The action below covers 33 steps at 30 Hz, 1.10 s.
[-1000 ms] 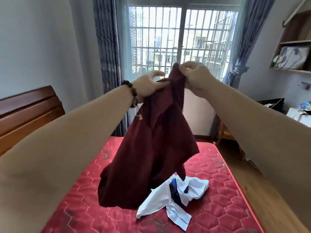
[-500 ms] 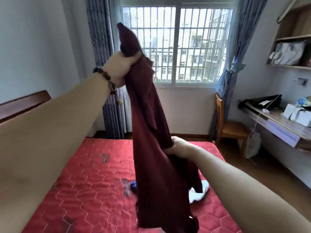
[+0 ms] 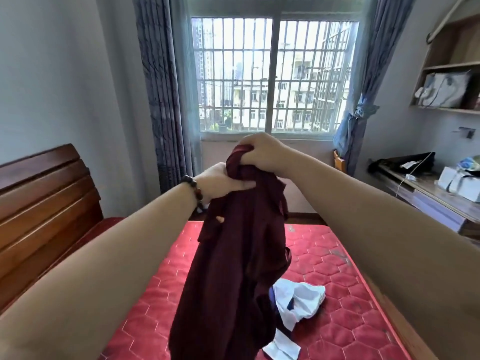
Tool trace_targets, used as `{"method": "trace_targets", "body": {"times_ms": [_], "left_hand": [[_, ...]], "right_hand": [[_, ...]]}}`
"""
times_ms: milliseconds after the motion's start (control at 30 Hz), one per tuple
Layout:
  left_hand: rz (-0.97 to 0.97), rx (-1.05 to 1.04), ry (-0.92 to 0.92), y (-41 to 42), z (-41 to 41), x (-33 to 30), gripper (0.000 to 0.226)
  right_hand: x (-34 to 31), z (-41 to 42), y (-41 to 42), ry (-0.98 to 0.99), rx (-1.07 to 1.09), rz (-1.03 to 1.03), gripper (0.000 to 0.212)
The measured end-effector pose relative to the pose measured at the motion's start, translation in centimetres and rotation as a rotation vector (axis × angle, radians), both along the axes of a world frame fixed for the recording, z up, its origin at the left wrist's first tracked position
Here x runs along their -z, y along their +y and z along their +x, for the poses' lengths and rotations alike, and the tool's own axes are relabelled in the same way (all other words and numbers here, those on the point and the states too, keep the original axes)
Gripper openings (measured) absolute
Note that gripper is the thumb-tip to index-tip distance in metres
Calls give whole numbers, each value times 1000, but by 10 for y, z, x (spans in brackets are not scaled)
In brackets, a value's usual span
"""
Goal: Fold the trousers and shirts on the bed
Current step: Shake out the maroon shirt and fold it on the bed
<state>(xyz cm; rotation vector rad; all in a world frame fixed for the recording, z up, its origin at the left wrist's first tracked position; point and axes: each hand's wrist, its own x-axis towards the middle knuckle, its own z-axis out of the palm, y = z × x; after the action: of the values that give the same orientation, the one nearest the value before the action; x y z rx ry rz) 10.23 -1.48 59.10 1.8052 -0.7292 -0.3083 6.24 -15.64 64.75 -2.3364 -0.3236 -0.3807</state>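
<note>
A dark maroon garment [image 3: 233, 268] hangs in the air over the red quilted mattress [image 3: 337, 276]. My left hand [image 3: 220, 183], with a bead bracelet on the wrist, holds its upper part, thumb laid across the cloth. My right hand [image 3: 262, 149] grips the bunched top edge just above and to the right of the left hand. A crumpled white and blue garment [image 3: 298, 302] lies on the mattress behind the hanging cloth, partly hidden by it.
A wooden headboard [image 3: 44, 203] stands at the left. A barred window [image 3: 272, 74] with blue-grey curtains is straight ahead. At the right are a chair [image 3: 339, 162], a desk [image 3: 426, 193] with boxes and cables, and wall shelves [image 3: 449, 87].
My left hand has come down from high up. My right hand has risen from the garment's middle to its top, so both hands now meet at the top edge.
</note>
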Motion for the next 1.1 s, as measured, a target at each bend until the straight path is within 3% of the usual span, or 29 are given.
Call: {"method": "trace_targets", "body": {"times_ms": [67,167,300,333,400,500,567,633,733,800,867,967,1033,1100], "left_hand": [[-138,-43,35,-7,-1,-7,7],[-305,-6,88,-7,0,-30,7],[-474,-54,154,-8,1,-59,15],[-519,-68,170,-7,1,-65,17],[-607,-106,178,-4,4,-72,15],[-694,-171,177,11,10,-71,12],[-609,-214,166,30,14,-63,15],[-337,-182,165,52,19,-53,30],[6,-81,102,72,21,-41,96],[24,20,-36,59,7,-39,112],[18,142,-98,33,-10,-36,95],[-17,206,2,-1,-25,-30,45],[-78,149,13,-9,-24,-25,19],[-194,143,52,-10,-20,-25,15]], "right_hand": [[1,-3,-16,41,-6,213,16],[26,-17,-56,199,-105,571,35],[85,-34,-91,492,-163,547,62],[98,-35,-93,539,-163,531,62],[116,-38,-91,552,-143,494,43],[116,-43,-89,415,-44,511,17],[99,-47,-89,338,-15,574,18],[75,-48,-88,262,35,558,15],[31,-45,-76,211,80,309,14],[7,-43,-58,215,53,114,8],[-12,-40,-36,191,40,-35,12],[-26,-37,-19,127,69,-108,15],[-28,-39,-23,107,55,4,17],[-21,-47,-34,157,21,236,28]]}}
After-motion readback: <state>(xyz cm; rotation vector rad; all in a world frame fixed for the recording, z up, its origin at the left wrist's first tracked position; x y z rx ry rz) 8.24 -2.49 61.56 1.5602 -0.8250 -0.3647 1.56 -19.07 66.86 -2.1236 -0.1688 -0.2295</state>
